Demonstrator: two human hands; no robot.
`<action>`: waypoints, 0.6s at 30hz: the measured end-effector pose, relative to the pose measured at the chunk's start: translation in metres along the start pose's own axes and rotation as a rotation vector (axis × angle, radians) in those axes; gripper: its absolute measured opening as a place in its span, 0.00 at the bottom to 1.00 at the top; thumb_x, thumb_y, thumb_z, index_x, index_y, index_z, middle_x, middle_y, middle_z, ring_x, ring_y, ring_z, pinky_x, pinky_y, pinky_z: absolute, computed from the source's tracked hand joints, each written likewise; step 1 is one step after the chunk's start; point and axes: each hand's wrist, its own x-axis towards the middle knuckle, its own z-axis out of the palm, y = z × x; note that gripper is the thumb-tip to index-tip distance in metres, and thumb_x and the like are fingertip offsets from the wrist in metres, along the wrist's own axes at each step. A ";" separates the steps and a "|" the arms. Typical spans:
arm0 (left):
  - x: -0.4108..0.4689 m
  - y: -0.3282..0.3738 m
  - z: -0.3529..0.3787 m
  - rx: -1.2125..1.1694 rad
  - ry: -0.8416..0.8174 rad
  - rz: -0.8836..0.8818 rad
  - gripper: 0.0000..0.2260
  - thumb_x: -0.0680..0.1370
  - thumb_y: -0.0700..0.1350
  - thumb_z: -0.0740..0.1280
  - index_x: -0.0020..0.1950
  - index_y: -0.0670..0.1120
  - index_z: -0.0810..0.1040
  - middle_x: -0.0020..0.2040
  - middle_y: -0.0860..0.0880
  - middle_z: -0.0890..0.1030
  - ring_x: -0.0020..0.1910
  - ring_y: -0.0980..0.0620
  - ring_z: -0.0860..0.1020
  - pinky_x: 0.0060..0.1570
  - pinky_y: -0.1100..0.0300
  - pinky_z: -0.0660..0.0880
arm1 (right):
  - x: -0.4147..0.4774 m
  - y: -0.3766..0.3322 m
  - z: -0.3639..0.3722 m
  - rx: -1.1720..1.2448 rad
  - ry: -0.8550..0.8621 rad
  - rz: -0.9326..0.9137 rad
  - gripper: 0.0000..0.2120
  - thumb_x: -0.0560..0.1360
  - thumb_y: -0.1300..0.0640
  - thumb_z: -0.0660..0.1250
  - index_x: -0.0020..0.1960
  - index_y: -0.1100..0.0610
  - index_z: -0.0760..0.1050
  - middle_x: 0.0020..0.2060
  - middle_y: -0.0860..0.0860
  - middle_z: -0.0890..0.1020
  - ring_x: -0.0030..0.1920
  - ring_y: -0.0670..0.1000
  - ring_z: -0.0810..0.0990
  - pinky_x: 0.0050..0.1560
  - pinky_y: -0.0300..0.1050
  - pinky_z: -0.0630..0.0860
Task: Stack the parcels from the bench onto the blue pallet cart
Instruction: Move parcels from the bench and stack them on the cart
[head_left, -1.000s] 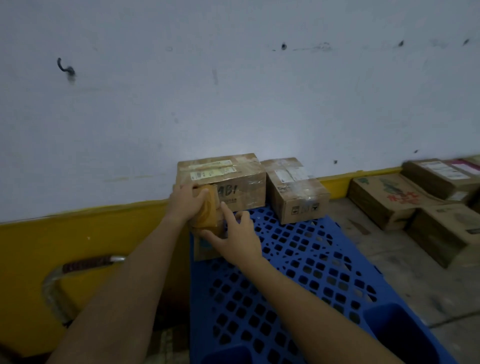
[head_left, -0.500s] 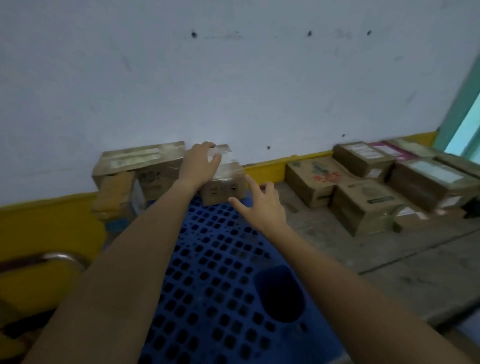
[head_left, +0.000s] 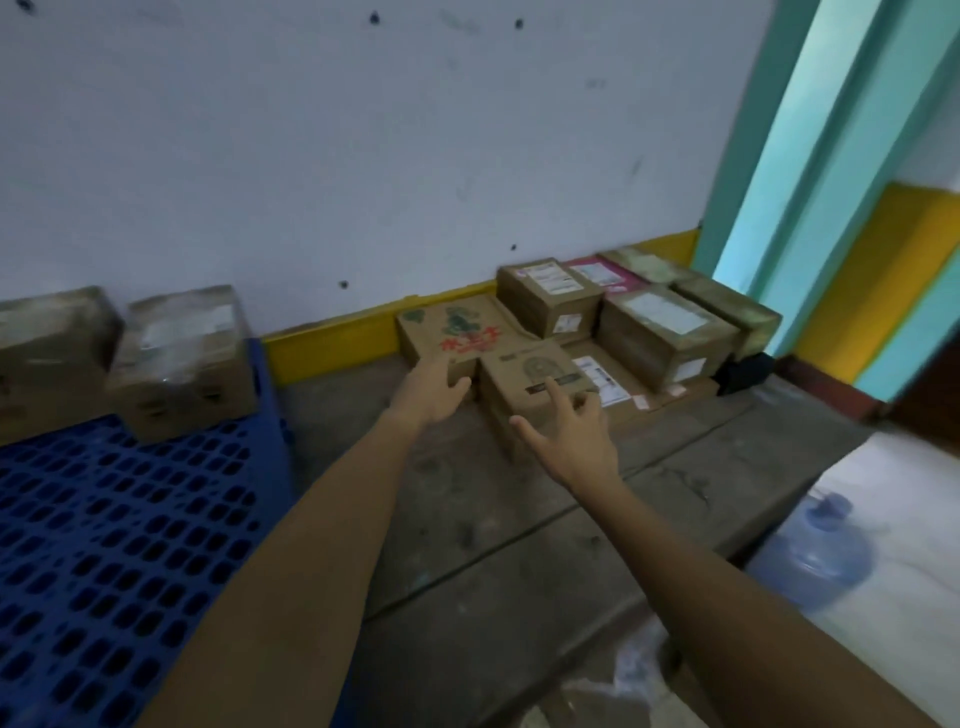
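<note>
Several cardboard parcels lie grouped on the grey bench (head_left: 467, 519) by the wall. My left hand (head_left: 434, 392) rests against the front of the parcel with red print (head_left: 457, 327), fingers apart. My right hand (head_left: 569, 436) is spread open over the near corner of a brown parcel with a round emblem (head_left: 535, 374), index finger on its top. The blue pallet cart (head_left: 119, 545) is at the left, with two taped parcels (head_left: 182, 353) (head_left: 47, 343) standing at its far end.
Taller parcels (head_left: 665, 332) (head_left: 548, 293) stand behind, near a teal door frame (head_left: 810, 171). A blue water jug (head_left: 815, 561) lies on the pale floor at the right, below the bench edge. The white wall (head_left: 363, 156) backs everything.
My view has swung right from the cart to the bench. Both hands left the parcels on the cart and reached across to the bench parcels, empty.
</note>
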 end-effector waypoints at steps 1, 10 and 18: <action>0.007 0.005 0.008 0.009 -0.026 0.014 0.24 0.79 0.51 0.60 0.73 0.45 0.62 0.71 0.44 0.67 0.69 0.44 0.66 0.66 0.51 0.66 | 0.005 0.011 -0.002 0.012 0.014 0.022 0.35 0.72 0.33 0.58 0.74 0.43 0.53 0.73 0.58 0.54 0.72 0.60 0.56 0.63 0.56 0.67; 0.089 0.012 0.053 -0.031 -0.128 0.045 0.26 0.79 0.52 0.59 0.75 0.47 0.58 0.74 0.46 0.61 0.71 0.44 0.62 0.70 0.48 0.63 | 0.069 0.059 0.008 0.104 0.050 0.121 0.35 0.72 0.33 0.59 0.73 0.42 0.53 0.73 0.57 0.54 0.73 0.60 0.55 0.65 0.57 0.66; 0.136 0.007 0.083 0.046 -0.194 -0.005 0.27 0.79 0.58 0.56 0.76 0.51 0.53 0.76 0.44 0.55 0.72 0.40 0.62 0.67 0.44 0.65 | 0.112 0.062 0.035 0.198 -0.009 0.169 0.33 0.72 0.35 0.60 0.73 0.41 0.53 0.71 0.54 0.55 0.69 0.55 0.64 0.61 0.50 0.71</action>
